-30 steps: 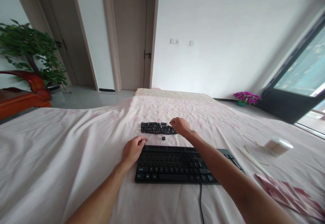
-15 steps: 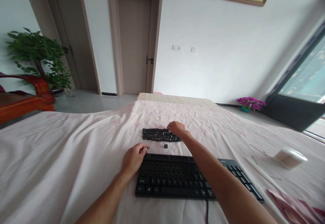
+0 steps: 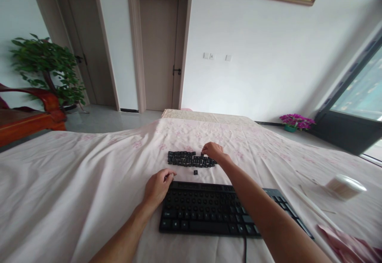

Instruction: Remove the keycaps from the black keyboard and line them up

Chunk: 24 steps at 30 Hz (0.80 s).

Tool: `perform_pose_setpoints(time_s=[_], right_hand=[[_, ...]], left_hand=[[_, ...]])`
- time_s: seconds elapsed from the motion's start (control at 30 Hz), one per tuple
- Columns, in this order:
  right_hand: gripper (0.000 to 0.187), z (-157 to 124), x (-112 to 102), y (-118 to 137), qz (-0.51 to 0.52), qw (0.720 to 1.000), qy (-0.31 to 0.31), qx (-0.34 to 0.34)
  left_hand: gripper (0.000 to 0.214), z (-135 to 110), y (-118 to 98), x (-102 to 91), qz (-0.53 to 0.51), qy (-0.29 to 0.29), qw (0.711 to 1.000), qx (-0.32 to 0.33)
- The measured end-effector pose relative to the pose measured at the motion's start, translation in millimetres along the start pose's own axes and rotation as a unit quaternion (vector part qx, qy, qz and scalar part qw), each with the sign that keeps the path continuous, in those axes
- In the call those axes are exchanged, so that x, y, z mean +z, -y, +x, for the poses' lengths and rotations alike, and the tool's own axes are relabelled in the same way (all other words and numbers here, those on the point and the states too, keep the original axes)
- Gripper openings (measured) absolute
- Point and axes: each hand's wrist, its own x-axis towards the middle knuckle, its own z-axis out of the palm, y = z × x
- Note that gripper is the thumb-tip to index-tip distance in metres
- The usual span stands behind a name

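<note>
A black keyboard [image 3: 205, 209] with many keycaps removed lies on a pink floral sheet [image 3: 74, 175]. Beyond it sits a cluster of loose black keycaps [image 3: 186, 158], with one single keycap [image 3: 195, 172] apart between cluster and keyboard. My right hand [image 3: 213, 151] reaches over the keyboard to the cluster's right end, fingers curled down onto the caps; what they pinch is hidden. My left hand [image 3: 156, 185] rests at the keyboard's upper left corner, fingers curled against its edge.
A white round container [image 3: 345, 186] and thin sticks [image 3: 313, 211] lie at the right, with pink folded cloth [image 3: 349, 245] at the lower right. A wooden bench [image 3: 26, 117] and a potted plant [image 3: 47, 66] stand left; doors behind; purple flowers [image 3: 295, 121] by the window.
My right hand has shifted slightly right along the keycap cluster's far end. The left hand stays at the keyboard corner. The camera tilted a little.
</note>
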Motion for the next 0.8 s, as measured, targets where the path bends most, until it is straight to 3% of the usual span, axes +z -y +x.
perform_pose_setpoints(time_s=[0.2,0.4,0.6,0.8], right_hand=[[0.022,-13,-8,3,-0.003,0.999,-0.016,-0.028],[0.021,-47,-20,25,0.004,0.993,0.010,-0.118],[0.018,-79,-14,39,-0.020,0.983,0.047,-0.174],[0.013,-88,-5,43,-0.039,0.979,0.051,-0.191]], left_hand=[[0.025,1,3,2.3,0.001,-0.001,1.000,0.001],[0.024,1,4,3.3,0.000,-0.002,1.000,0.005],[0.024,2,5,3.1,0.001,-0.003,1.000,0.007],[0.023,1,4,2.6,0.002,-0.005,1.000,0.000]])
